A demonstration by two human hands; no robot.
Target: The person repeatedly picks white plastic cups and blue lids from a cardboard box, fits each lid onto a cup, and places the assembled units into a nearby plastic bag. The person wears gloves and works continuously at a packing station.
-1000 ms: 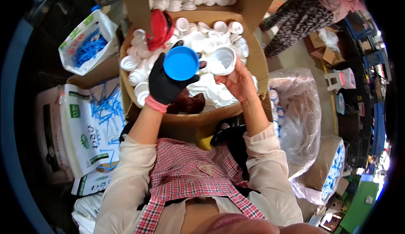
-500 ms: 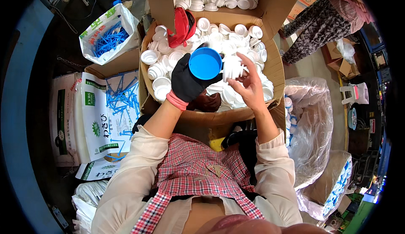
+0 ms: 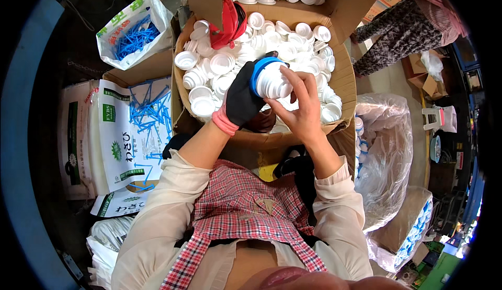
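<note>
In front of me, over a carton of white plastic caps, my left hand point(image 3: 243, 97), in a black glove with a pink cuff, is closed round a round blue lid point(image 3: 259, 73). A white stepped plastic cap point(image 3: 275, 82) sits against the lid's open side, its narrower end toward my bare right hand point(image 3: 303, 104). The thumb and fingers of that hand grip the white cap's edge. Whether the cap is seated inside the lid I cannot tell. Many loose white caps point(image 3: 222, 62) lie heaped below both hands.
The carton point(image 3: 342, 65) stands before me, with a red bag point(image 3: 228, 26) on the caps. At left are a white bag point(image 3: 104, 44) of blue sticks and more blue sticks point(image 3: 151, 107) on printed sheeting. Clear plastic bags point(image 3: 384, 159) stand at right; a person point(image 3: 402, 29) is beyond.
The blue lid has turned from facing up to facing my right hand. My right hand has brought the white cap against it. The view has shifted slightly.
</note>
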